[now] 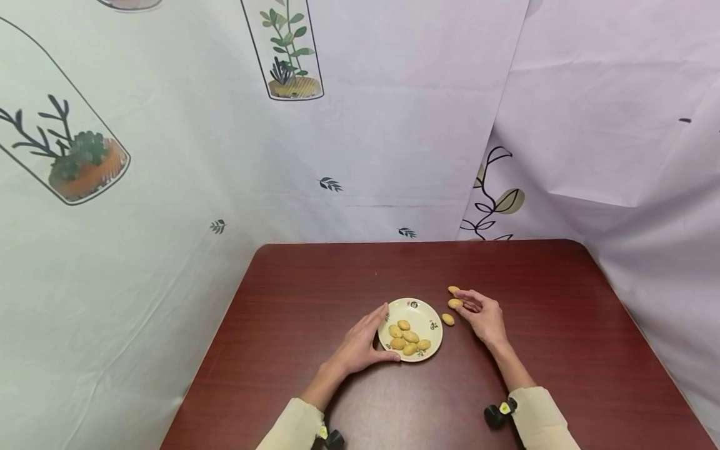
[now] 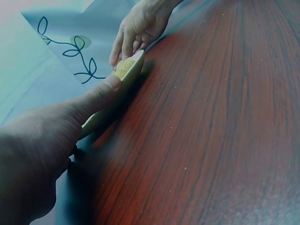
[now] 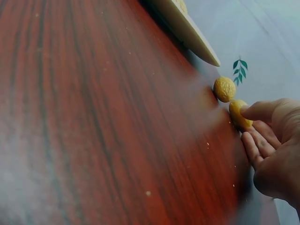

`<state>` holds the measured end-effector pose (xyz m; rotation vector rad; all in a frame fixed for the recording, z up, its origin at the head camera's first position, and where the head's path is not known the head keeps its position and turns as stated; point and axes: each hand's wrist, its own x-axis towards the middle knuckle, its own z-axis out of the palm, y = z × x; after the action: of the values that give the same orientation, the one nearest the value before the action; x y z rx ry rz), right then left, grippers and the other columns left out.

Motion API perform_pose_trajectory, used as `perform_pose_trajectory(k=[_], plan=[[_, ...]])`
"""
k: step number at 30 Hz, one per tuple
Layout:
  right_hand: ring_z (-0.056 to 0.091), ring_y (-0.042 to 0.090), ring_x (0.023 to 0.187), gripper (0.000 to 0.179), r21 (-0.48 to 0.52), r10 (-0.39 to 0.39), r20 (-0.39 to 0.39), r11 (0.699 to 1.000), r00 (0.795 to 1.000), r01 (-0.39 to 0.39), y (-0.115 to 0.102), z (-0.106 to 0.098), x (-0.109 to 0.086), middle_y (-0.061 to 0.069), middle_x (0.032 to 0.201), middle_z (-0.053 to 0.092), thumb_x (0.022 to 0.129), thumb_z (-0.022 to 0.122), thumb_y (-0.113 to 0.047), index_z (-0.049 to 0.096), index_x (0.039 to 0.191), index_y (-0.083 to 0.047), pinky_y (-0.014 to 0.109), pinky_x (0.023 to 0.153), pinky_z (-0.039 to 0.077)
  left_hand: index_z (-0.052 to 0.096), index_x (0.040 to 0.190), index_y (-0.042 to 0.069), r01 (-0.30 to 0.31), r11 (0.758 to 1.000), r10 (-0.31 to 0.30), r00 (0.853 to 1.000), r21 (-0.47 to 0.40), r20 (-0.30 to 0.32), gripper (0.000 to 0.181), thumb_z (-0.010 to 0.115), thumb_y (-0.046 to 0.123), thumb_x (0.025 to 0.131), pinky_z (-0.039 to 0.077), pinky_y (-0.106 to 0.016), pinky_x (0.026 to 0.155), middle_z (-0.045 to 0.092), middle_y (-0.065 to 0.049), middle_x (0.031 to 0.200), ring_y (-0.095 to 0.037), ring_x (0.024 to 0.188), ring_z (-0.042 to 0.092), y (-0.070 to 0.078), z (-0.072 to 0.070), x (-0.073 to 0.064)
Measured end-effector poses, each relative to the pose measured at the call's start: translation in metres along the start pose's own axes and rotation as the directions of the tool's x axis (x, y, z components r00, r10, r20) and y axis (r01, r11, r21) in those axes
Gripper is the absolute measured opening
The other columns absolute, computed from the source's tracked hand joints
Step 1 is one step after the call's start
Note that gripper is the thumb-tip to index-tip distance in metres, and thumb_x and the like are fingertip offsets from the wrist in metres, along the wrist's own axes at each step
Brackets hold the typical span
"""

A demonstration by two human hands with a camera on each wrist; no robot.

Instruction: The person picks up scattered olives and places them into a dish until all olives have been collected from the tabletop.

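A small pale plate (image 1: 425, 312) with printed motifs on its rim stands on the table, bearing several yellow, wrinkled oval pieces (image 1: 410, 337) like nuts or dried fruit. My left hand (image 1: 360, 344) grips the plate's left side, thumb on the near rim and fingers round the far side. To the right of the plate, my right hand (image 1: 485, 320) pinches a yellow oval piece (image 3: 238, 112) between thumb and fingers, at table level. Another yellow piece (image 1: 447, 319) lies between that hand and the plate. Just beyond the fingertips is a further one (image 1: 453, 290), partly covered by them.
The dark red wooden table (image 1: 315, 275) has rounded far corners. Pale cloth (image 1: 394, 156) printed with plants hangs behind it and along both sides. Each wrist carries a small black camera, one (image 1: 495, 416) at the right cuff.
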<state>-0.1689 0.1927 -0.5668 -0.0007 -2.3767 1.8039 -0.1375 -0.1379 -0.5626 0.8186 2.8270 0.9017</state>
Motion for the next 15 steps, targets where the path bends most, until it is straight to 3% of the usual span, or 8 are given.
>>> perform_pose_trajectory(k=[7, 15], plan=[[0.068, 0.04, 0.121, 0.036, -0.092, -0.022, 0.007, 0.996, 1.0, 0.023, 0.0026, 0.0007, 0.0021, 0.024, 0.13, 0.071, 0.091, 0.082, 0.002, 0.075, 0.127, 0.005, 0.006, 0.085, 0.049, 0.026, 0.17, 0.01, 0.001, 1.0, -0.001, 1.0, 0.005, 0.0, 0.118, 0.085, 0.063, 0.082, 0.036, -0.054, 0.12, 0.029, -0.005, 0.174, -0.028, 0.156, 0.034, -0.0011, 0.0008, 0.0013], [0.072, 0.04, 0.115, 0.033, -0.123, -0.02, -0.005, 0.992, 1.0, 0.019, 0.002, 0.0006, 0.0022, 0.023, 0.127, 0.073, 0.092, 0.083, -0.003, 0.076, 0.124, 0.003, 0.006, 0.082, 0.048, 0.026, 0.17, 0.01, 0.002, 1.0, -0.002, 1.0, 0.006, 0.001, 0.118, 0.085, 0.063, 0.082, 0.036, -0.053, 0.121, 0.029, -0.005, 0.174, -0.028, 0.156, 0.034, 0.0, 0.0004, 0.0011]])
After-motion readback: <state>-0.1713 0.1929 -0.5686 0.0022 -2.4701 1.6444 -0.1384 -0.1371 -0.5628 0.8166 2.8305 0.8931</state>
